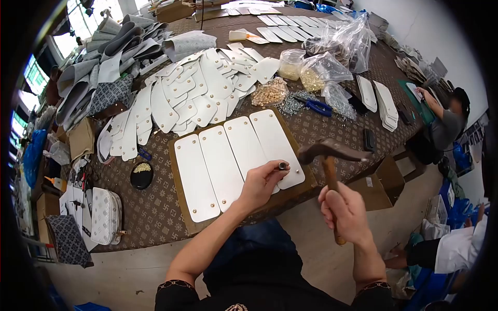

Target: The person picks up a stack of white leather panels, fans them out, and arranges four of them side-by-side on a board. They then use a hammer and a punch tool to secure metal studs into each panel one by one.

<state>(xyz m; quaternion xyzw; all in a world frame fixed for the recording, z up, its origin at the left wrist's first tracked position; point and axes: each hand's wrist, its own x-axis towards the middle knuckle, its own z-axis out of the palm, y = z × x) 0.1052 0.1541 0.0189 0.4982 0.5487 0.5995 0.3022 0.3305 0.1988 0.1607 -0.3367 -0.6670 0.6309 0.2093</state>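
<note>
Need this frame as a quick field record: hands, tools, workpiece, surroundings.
left: left hand pinches a small metal punch on the rightmost white panel
right: right hand grips a hammer by its wooden handle, head raised, apart from the punch
workpiece: four white panels side by side on a brown board
table: patterned brown cloth
nearby: pile of white cut pieces, blue pliers, black dish of gold bits
others: seated person, far right

A punch (282,166) stands in the left fingers (267,173) on a strip (272,137) — hammer (332,150) just right of them, rivets (270,92) behind, dish (141,175) far left.
</note>
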